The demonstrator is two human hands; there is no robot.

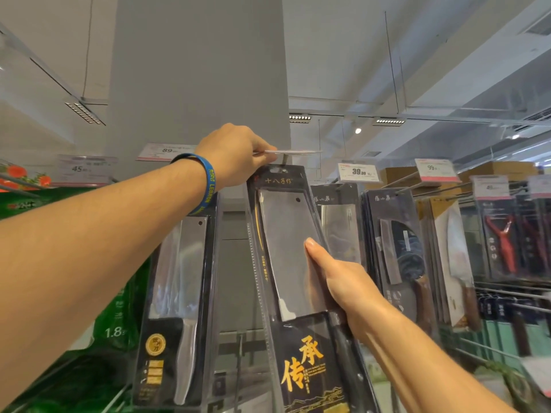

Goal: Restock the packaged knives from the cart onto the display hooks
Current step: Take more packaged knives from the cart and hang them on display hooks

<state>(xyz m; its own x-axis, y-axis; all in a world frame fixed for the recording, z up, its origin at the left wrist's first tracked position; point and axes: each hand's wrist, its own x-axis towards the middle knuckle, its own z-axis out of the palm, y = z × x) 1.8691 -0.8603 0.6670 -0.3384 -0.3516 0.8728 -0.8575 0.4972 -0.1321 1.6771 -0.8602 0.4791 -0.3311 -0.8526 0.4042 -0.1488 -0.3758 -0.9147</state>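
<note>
A packaged cleaver [283, 248] in a black card with gold characters hangs tilted in the middle, its top hole at the display hook [284, 159]. My right hand [334, 278] grips the package's right edge, thumb flat on the clear blister. My left hand [235, 156], with a blue wristband, pinches the flipped-up price tag holder [295, 151] at the hook's tip. Another packaged cleaver [179, 308] hangs to the left, below my left forearm. The cart is out of view.
More packaged knives [396, 251] hang on hooks to the right, under price tags [357, 172] reading 39 and 99. Red peelers [501, 239] hang far right. A grey pillar [199, 70] rises behind the hooks. Green packs [119, 317] sit at the left.
</note>
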